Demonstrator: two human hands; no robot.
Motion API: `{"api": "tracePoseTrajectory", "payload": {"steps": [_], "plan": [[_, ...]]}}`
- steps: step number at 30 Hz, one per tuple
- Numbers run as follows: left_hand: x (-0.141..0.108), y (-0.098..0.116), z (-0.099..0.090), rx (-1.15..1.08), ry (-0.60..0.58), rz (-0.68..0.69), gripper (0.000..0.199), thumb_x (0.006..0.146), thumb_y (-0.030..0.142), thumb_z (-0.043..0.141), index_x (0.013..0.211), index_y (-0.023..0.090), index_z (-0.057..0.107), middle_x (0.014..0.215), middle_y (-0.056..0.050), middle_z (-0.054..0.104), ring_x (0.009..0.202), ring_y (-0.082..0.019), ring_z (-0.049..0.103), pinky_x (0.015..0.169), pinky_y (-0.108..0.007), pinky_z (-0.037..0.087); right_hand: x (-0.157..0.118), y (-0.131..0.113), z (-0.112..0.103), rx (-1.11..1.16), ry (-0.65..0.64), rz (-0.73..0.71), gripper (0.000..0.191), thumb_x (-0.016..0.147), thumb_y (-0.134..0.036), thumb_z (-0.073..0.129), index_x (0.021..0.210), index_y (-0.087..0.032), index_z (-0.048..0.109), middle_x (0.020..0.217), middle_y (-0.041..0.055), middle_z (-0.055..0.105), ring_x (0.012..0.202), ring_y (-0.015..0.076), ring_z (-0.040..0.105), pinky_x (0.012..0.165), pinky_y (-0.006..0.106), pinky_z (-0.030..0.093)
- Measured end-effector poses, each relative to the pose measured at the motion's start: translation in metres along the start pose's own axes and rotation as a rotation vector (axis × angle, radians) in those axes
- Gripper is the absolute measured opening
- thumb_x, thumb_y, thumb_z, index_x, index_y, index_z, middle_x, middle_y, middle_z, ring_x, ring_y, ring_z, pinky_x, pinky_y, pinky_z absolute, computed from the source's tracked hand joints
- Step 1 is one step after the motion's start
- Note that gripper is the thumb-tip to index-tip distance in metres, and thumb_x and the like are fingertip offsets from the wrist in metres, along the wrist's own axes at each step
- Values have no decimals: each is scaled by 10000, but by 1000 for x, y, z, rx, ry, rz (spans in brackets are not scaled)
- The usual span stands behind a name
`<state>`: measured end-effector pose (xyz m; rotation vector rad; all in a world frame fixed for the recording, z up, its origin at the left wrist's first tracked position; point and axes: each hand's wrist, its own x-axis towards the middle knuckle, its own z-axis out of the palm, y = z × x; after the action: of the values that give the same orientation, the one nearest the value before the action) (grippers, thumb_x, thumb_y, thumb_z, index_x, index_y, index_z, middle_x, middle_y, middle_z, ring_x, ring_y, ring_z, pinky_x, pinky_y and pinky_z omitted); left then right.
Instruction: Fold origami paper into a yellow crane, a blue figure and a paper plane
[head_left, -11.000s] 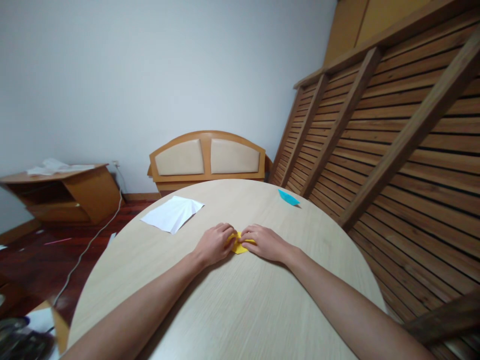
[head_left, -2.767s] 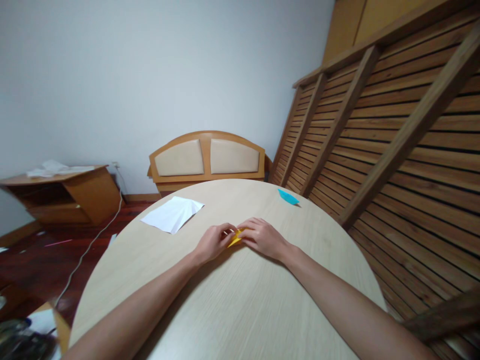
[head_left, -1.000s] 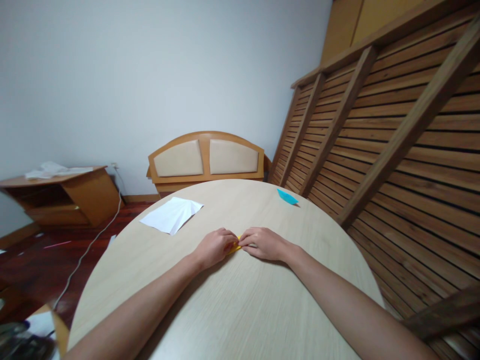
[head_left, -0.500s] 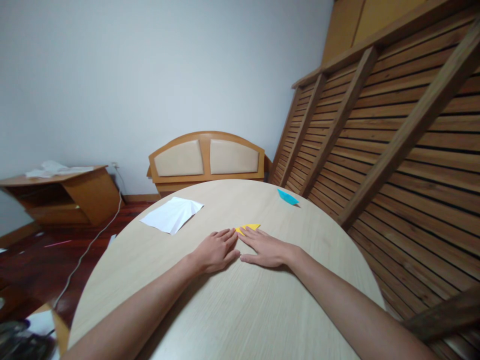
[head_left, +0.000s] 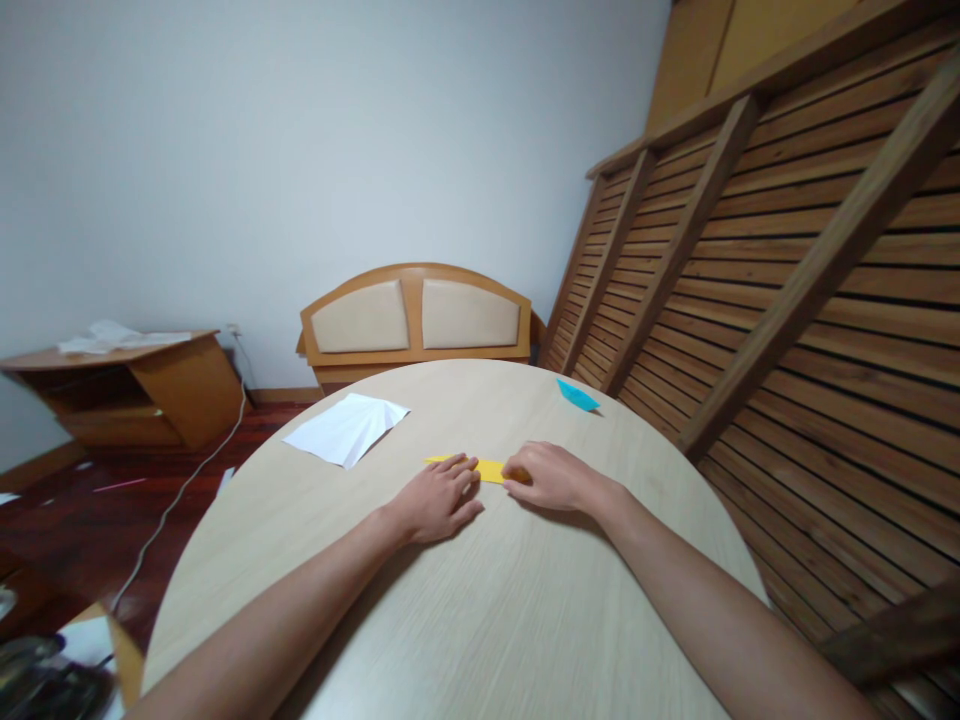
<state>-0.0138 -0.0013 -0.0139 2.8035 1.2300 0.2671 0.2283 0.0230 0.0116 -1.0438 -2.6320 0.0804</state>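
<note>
A flat strip of folded yellow paper lies on the round pale wooden table, stretching between both hands. My left hand rests over its left part with fingers spread, and a thin yellow tip shows beyond the fingertips. At the paper's right end, my right hand has its fingers curled and pinches the edge between thumb and fingers. The part of the paper under the left fingers is hidden.
White creased paper lies at the table's back left. A small folded blue paper sits near the back right edge. Beyond the table are a headboard, a slatted wooden frame and a low desk.
My right hand has curled from lying flat and moved slightly right, now gripping the yellow paper's end. The paper shows further left and looks strip-like. My left hand has hardly moved.
</note>
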Motion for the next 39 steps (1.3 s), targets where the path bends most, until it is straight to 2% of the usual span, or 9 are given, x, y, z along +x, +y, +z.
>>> {"api": "tracePoseTrajectory", "payload": {"steps": [5,10,13,16,22,27,32,39], "plan": [[4,-2,3,-39,43,2,379,957,435,420,1213,194,562,1420,-89,538,1300,-263,494,1109,-456,427,0,-2,1,150,-82,-40,248,899,-275,551,1004,-209,765,868,50,763,729,162,657,697,253,419],[4,-7,1,-123,64,51,264,955,301,419,1133,201,586,1312,-71,616,1187,-203,591,1054,-367,479,2,7,9,188,-15,-69,288,891,-173,529,1079,-217,742,1019,57,752,924,191,668,830,276,453],[2,-9,-1,-164,67,88,226,943,259,428,1069,205,607,1233,-68,638,1086,-180,631,950,-309,528,2,11,14,244,-22,-144,326,901,-160,531,1158,-240,715,1112,57,728,1015,196,646,909,302,453],[1,-10,-2,-199,76,124,200,929,240,455,1042,193,613,1183,-77,645,1036,-170,639,908,-287,538,2,10,18,281,-17,-205,340,902,-154,544,1185,-252,706,1150,61,709,1059,198,625,954,322,447],[4,-13,-5,-170,113,237,210,939,233,460,1032,190,644,1146,-76,683,1093,-180,616,1008,-329,495,4,10,23,252,19,-203,277,896,-197,589,1133,-236,727,1138,70,685,1077,205,594,965,333,449],[4,-17,-3,-132,96,212,238,947,247,463,1095,206,645,1211,-63,681,1080,-185,646,965,-330,521,3,11,23,231,15,-203,241,903,-212,586,1091,-220,736,1132,70,681,1081,201,590,962,328,453],[3,-23,0,-81,100,220,282,975,255,421,1135,221,651,1183,-64,689,1024,-156,671,886,-263,545,2,10,21,236,3,-220,251,908,-220,582,1116,-209,723,1132,77,692,1066,200,603,958,329,459],[7,-30,4,55,100,257,309,990,260,412,1142,255,681,1213,-33,690,1068,-153,670,933,-262,540,2,6,20,186,-3,-240,286,904,-224,569,1147,-224,720,1141,84,676,1068,205,600,963,334,454]]}}
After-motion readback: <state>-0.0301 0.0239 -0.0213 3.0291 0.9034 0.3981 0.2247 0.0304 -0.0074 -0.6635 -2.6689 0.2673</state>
